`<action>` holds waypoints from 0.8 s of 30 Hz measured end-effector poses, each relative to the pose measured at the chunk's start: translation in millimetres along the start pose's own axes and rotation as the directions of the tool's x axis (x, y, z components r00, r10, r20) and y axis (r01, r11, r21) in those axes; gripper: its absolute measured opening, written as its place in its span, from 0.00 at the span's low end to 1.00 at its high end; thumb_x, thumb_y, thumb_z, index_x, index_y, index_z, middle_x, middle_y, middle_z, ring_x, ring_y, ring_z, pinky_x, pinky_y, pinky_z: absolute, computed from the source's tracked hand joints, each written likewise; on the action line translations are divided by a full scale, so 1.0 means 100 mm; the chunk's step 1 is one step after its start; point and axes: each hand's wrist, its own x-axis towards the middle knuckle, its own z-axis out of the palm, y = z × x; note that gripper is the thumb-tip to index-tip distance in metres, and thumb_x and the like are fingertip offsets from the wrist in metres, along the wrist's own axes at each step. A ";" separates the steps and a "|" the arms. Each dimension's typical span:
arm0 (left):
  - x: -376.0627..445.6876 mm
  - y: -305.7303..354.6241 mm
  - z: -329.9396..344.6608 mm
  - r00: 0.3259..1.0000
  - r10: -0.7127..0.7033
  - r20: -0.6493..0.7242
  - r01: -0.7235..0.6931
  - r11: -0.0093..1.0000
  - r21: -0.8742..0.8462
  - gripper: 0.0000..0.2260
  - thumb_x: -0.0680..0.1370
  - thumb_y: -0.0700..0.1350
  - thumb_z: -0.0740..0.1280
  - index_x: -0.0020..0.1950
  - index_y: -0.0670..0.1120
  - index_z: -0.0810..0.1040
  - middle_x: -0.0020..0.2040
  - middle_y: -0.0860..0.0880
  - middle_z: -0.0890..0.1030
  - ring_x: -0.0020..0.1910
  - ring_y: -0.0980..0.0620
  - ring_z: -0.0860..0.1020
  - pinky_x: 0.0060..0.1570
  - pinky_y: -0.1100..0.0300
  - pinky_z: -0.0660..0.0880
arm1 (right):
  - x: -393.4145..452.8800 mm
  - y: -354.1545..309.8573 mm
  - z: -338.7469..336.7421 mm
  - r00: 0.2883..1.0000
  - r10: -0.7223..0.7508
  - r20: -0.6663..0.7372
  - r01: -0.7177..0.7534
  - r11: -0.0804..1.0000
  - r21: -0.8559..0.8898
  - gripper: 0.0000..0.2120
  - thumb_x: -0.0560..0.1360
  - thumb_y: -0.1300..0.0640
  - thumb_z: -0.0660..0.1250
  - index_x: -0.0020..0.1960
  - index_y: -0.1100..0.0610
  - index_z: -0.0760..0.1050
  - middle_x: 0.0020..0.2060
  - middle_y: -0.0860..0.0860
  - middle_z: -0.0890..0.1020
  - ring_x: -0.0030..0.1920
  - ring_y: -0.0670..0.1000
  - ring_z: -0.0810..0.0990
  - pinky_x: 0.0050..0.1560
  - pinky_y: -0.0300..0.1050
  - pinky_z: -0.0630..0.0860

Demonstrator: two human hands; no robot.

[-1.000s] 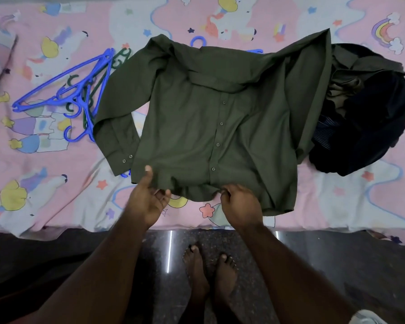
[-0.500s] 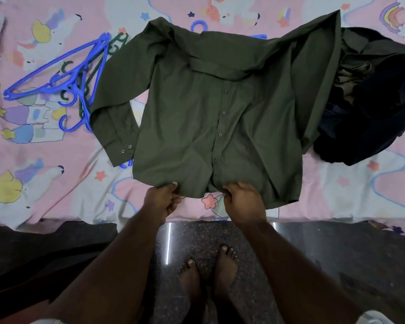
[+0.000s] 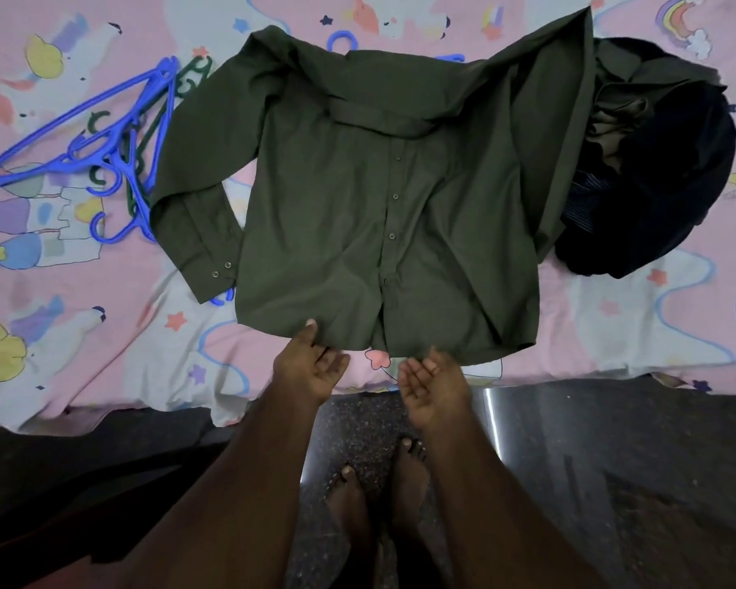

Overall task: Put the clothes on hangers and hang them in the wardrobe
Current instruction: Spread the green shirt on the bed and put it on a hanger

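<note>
Our left hand [image 3: 311,369] and right hand [image 3: 432,386] lie open, empty, at the bed's [image 3: 103,325] near edge; the olive shirt [image 3: 358,206], light and limp, is best gripped at its shoulders.

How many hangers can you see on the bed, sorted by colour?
Blue hangers: 3, two in the pile left of the green shirt, plus one whose hook pokes out above the collar
Dark green hangers: at least 1, tangled in the pile
Total: at least 4; overlaps make the pile count uncertain
</note>
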 end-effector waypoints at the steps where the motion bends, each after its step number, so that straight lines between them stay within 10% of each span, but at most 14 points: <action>1: 0.02 0.01 0.02 1.000 -0.001 -0.002 0.001 1.000 0.010 0.18 0.81 0.48 0.69 0.69 0.43 0.75 0.65 0.43 0.78 0.53 0.46 0.80 0.50 0.49 0.76 | 0.02 0.02 -0.01 0.999 0.030 0.040 -0.031 0.999 0.025 0.11 0.81 0.53 0.65 0.50 0.62 0.73 0.49 0.57 0.79 0.47 0.53 0.80 0.47 0.45 0.79; 6: 0.13 0.06 0.04 1.000 0.005 -0.027 -0.005 1.000 0.000 0.15 0.79 0.44 0.71 0.65 0.43 0.76 0.59 0.44 0.81 0.48 0.48 0.81 0.41 0.52 0.77 | 0.16 0.10 0.00 0.998 0.025 0.063 -0.029 0.997 0.073 0.13 0.83 0.50 0.61 0.61 0.59 0.71 0.58 0.55 0.78 0.48 0.50 0.78 0.38 0.41 0.82; 10: 0.16 0.01 0.02 1.000 0.003 -0.012 -0.003 1.000 0.016 0.03 0.80 0.40 0.69 0.53 0.44 0.78 0.57 0.44 0.82 0.46 0.49 0.81 0.42 0.53 0.77 | 0.17 0.17 0.06 0.999 -0.019 0.031 0.016 0.996 0.093 0.19 0.83 0.52 0.63 0.69 0.60 0.70 0.57 0.56 0.77 0.57 0.52 0.76 0.64 0.45 0.75; 24: 0.00 0.01 -0.14 0.998 0.059 -0.014 -0.060 0.996 -0.065 0.03 0.81 0.33 0.65 0.52 0.40 0.78 0.48 0.42 0.83 0.45 0.46 0.82 0.54 0.49 0.79 | 0.10 0.16 0.30 0.994 -0.090 0.065 0.079 0.985 0.152 0.10 0.76 0.57 0.72 0.56 0.58 0.79 0.51 0.53 0.83 0.46 0.48 0.81 0.53 0.41 0.79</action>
